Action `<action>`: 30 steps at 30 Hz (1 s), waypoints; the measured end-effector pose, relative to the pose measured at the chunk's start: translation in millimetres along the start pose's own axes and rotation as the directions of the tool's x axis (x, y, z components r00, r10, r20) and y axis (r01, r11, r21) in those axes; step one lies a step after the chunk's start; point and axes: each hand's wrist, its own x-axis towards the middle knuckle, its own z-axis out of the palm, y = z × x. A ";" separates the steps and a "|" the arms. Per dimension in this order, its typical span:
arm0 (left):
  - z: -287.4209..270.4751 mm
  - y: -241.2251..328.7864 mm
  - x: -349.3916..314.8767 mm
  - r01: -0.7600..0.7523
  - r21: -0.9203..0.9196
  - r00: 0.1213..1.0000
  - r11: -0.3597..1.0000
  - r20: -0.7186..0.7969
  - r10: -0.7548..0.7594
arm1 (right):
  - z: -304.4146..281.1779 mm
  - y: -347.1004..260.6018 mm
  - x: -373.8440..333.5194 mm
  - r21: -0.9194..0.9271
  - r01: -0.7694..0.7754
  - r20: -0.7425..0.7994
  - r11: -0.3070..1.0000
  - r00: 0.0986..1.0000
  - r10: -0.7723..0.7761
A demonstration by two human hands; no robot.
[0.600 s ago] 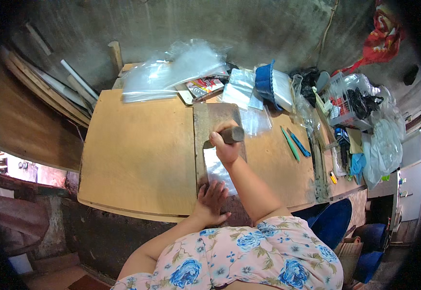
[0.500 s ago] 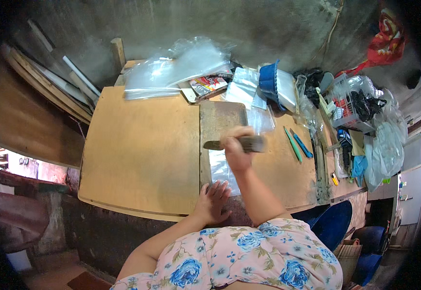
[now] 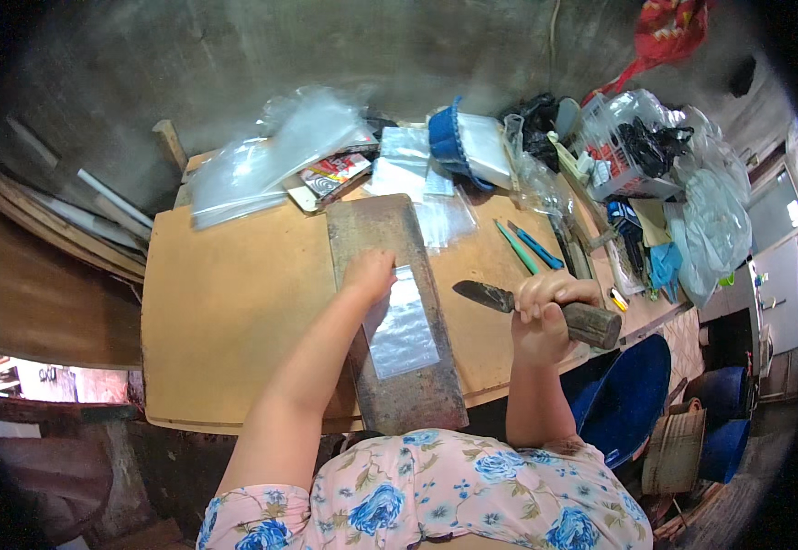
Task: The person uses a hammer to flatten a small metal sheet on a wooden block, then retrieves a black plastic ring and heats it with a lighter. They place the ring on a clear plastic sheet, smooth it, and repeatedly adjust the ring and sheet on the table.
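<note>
A worn brown wooden board (image 3: 367, 225) lies on the table, its near end over the front edge. On it rests a stack of clear plastic bags (image 3: 404, 330), flat and shiny. My left hand (image 3: 371, 273) is curled at the far left corner of the plastic, closed on its edge; the fingertips are partly hidden. My right hand (image 3: 555, 302) grips a knife (image 3: 596, 325) with a short dark blade and a thick wooden handle. It is held up to the right of the board, blade pointing left, apart from the plastic.
Large clear plastic sheets (image 3: 234, 183) and a printed box (image 3: 335, 174) lie at the back. Beside them stands a blue basket (image 3: 451, 142). A green pen-like tool (image 3: 515, 247) and a blue one (image 3: 536, 243) lie right of the board. A crate of bags (image 3: 628, 156) stands at right.
My left hand has gone from the plastic's near end to its far corner. My right hand has carried the knife rightward off the board. The view has shifted, and the board sits more slanted.
</note>
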 end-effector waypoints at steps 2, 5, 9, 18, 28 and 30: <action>15.5 -12.7 12.5 0.075 -0.065 0.997 0.995 0.011 -0.075 | -11.2 -9.1 -0.7 0.000 0.006 0.023 1.000 1.000 -0.006; 16.6 -36.2 15.1 0.295 -0.381 0.935 0.876 -0.073 -0.347 | -15.3 -21.4 -0.3 -0.048 0.059 -0.016 0.997 0.998 -0.059; 26.9 -23.9 -16.7 0.374 -0.826 0.775 0.423 0.027 -0.632 | -21.1 -21.5 -6.2 -0.024 0.002 -0.051 1.000 0.999 -0.004; 63.1 41.8 -119.3 0.255 -0.785 0.817 0.564 -0.137 -0.561 | -9.2 34.0 -39.4 -0.069 -0.130 0.012 0.989 0.991 0.131; 15.5 -8.2 -60.6 -0.288 0.274 0.957 0.917 0.051 0.285 | -0.2 21.6 -51.2 -0.020 -0.215 0.062 0.976 0.974 0.216; 25.6 -9.5 -66.1 -0.202 0.253 0.979 0.946 0.039 0.198 | 2.4 23.1 -57.9 -0.066 -0.248 0.054 0.967 0.966 0.252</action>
